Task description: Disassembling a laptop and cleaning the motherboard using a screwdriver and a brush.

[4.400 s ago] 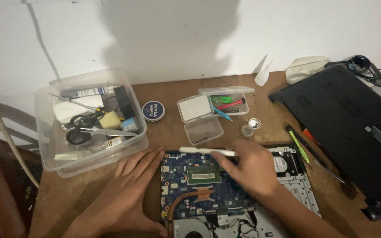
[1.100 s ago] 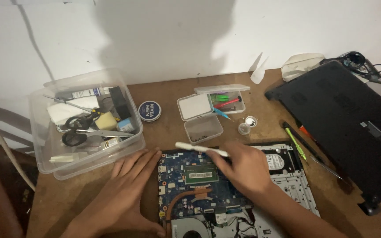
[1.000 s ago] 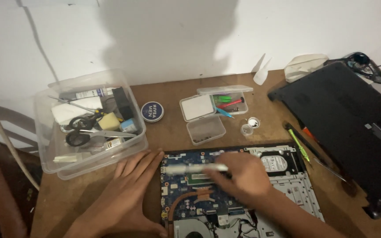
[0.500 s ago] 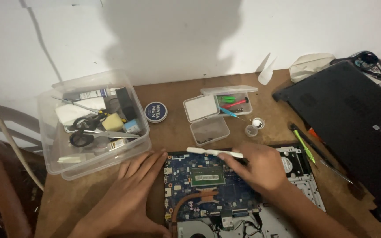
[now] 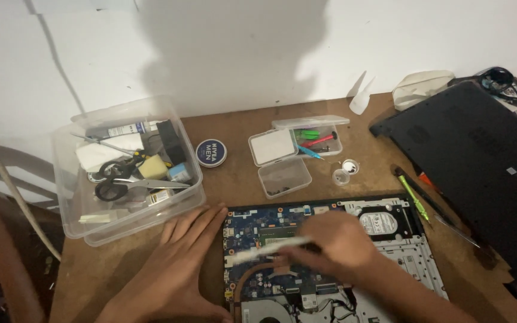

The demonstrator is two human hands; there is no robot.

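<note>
Half a second ago the white brush lay level near the top edge of the board; now the right hand (image 5: 339, 245) has swung it down, so the white brush (image 5: 269, 250) slants across the blue laptop motherboard (image 5: 258, 239), its blurred tip pointing toward the board's left side. By the look of it, the step in hand is sweeping dust off the exposed board of the opened laptop chassis (image 5: 414, 263), and the next stroke seems to call for a light touch around the copper heat pipe (image 5: 243, 281) and the memory module just above the brush. That hand is curled closed around the brush handle, fingers folded under, the shaft sticking out to its left. The left hand (image 5: 178, 269) lies flat and spread on the wooden table (image 5: 240, 173), holding nothing, its fingertips touching the board's left edge as if to steady it. Beside it stands a clear plastic tub (image 5: 70, 197) with scissors (image 5: 121, 182) and small bottles; a round blue tin (image 5: 211, 152), an open small parts box (image 5: 285, 158) and the black laptop bottom cover (image 5: 480, 161) lie further back.
</note>
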